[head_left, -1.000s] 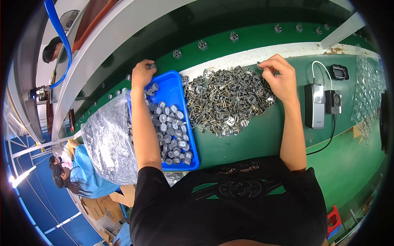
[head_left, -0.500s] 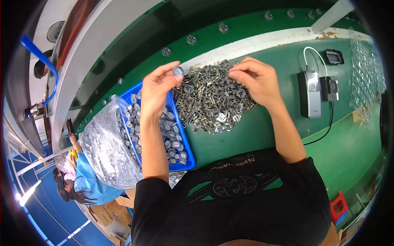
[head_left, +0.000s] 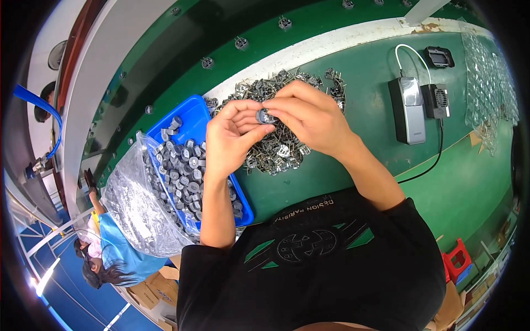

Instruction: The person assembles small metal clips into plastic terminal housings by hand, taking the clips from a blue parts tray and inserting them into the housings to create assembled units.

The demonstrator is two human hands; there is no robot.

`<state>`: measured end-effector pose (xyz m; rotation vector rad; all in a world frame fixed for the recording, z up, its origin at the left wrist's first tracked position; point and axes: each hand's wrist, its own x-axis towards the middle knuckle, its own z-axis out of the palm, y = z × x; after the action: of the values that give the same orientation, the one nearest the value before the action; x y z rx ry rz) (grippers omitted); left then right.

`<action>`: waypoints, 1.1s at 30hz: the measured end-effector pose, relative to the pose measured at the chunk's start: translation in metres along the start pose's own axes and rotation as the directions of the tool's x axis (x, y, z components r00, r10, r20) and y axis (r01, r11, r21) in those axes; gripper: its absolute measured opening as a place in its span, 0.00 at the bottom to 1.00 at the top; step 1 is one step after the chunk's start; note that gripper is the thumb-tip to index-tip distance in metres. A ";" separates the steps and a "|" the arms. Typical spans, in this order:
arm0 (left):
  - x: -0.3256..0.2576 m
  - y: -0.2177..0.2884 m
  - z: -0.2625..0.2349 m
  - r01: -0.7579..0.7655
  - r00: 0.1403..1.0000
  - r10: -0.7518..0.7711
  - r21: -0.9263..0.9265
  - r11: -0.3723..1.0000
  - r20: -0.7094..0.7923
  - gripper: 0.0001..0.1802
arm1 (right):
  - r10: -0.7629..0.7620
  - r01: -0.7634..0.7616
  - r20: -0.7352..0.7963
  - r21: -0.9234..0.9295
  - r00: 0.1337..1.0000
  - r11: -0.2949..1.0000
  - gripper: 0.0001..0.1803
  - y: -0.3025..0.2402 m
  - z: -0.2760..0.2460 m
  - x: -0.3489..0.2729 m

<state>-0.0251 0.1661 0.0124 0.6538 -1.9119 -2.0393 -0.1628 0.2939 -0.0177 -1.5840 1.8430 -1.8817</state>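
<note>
My left hand (head_left: 226, 135) is closed on a small round grey plastic cap (head_left: 261, 116), pinched between thumb and fingers. Against the cap's right side, my right hand (head_left: 317, 118) pinches a small dark part with metal on it (head_left: 269, 115), mostly covered by the fingertips. Both hands meet above a heap of small metal-pinned parts (head_left: 281, 151) on the green table. Left of my left forearm, a blue tray (head_left: 247, 212) holds many loose grey caps (head_left: 185, 171).
A clear plastic bag (head_left: 135, 198) with more caps lies over the tray's left side. Beyond a white ledge (head_left: 331, 41), a green belt (head_left: 259, 25) carries spaced-out round parts. To the right are a grey power bank (head_left: 407, 113), a cable and bubble wrap (head_left: 486, 88). A person in blue (head_left: 124, 245) is at far left.
My hands have come together from apart, bringing the cap and the small metal part into contact. My view has shifted slightly, and parts on the belt appear farther left.
</note>
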 end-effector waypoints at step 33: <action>0.014 -0.005 -0.005 0.084 0.993 -0.091 -0.083 0.993 -0.082 0.12 | 0.019 -0.021 0.072 0.028 0.997 0.999 0.21 0.003 -0.003 -0.003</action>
<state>-0.0337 0.1555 0.0054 0.8044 -1.7740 -2.0921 -0.1650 0.2970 -0.0206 -1.5962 1.7886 -1.8090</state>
